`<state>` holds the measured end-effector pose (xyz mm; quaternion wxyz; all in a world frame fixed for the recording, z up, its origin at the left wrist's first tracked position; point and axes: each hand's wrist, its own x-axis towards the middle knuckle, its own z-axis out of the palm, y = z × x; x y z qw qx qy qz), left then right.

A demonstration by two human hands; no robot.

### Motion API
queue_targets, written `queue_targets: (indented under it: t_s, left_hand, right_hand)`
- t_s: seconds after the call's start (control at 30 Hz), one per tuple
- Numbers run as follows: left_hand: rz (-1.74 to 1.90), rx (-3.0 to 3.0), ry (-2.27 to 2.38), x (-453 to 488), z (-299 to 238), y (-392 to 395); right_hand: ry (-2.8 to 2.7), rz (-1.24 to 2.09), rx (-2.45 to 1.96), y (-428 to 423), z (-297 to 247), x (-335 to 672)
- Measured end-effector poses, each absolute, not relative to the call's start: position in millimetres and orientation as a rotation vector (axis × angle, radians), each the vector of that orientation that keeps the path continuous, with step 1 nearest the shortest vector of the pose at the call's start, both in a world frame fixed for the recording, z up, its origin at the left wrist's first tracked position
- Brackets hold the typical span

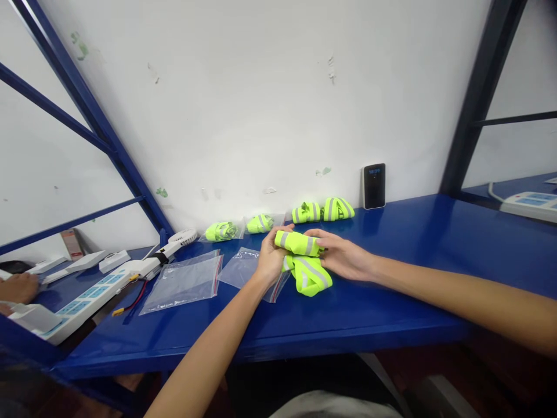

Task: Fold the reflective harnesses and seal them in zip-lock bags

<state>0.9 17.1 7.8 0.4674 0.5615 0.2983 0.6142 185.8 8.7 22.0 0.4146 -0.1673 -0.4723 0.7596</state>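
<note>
Head view: left hand (272, 262), narrow, curled around one end of a hi-vis bundle (299, 244), which is neon yellow fabric with grey reflective stripes. Right hand (343, 256), narrow, fingers extended, pressing against the bundle's other end. The bundle sits between both hands, with a looser fold (310, 277) hanging below it onto the blue desk (391, 307). Under the left hand: one clear zip bag (243, 268) with a red seal. Further left of that hand: a second zip bag (183, 283). Ahead of the hands, near the white wall (261, 104): two bagged bundles (223, 231) and two unbagged bundles (322, 210), all alike in colour. Ahead of the right hand: a black device (373, 186) with a lit display, upright. Well left of the left hand: a white fan (183, 236), a power strip (82, 307) and a red-and-black wire (133, 302). At the far left edge: a co-worker's hand (18, 288).
</note>
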Motion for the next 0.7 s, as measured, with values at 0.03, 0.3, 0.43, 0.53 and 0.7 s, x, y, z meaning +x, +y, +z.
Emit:
queue_targets:
  t_s: [0.03,0.3,0.43,0.53,0.7]
  left_hand:
    - [1.499,1.421,0.737,1,7,17]
    - [1.427,1.354,0.874,6,6,14]
    - [1.296,1.170,0.912,11,10,8]
    - [1.256,1.101,0.765,13,15,6]
    - [1.204,1.167,0.749,11,16,6]
  right_hand:
    - [-1.167,1.903,-0.428,9,21,186]
    - [-1.342,1.598,-0.462,16,23,190]
    - [-1.538,1.333,-0.439,23,22,193]
    - [-1.558,1.228,-0.465,31,19,194]
    - [-1.658,1.084,-0.501,40,15,196]
